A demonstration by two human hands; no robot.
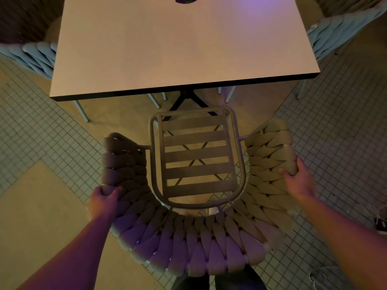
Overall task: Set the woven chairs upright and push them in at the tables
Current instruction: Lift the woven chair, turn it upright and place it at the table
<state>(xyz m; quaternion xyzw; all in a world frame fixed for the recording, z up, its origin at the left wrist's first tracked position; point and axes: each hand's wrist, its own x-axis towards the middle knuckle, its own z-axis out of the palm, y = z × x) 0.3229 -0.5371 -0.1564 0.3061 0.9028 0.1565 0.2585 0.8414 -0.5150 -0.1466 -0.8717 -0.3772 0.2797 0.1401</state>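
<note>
A beige woven chair (196,237) stands upright right below me, its slatted seat (196,155) facing the table (180,49). The seat's front rail sits just short of the table's near edge. My left hand (104,198) grips the woven armrest on the left side. My right hand (297,176) grips the woven armrest on the right. The curved backrest is closest to me.
A light blue woven chair (37,55) is tucked at the table's left side, another (339,34) at its right. The table's dark cross base (186,99) shows under the near edge. Small-tile floor lies on both sides; a shoe (381,225) is at far right.
</note>
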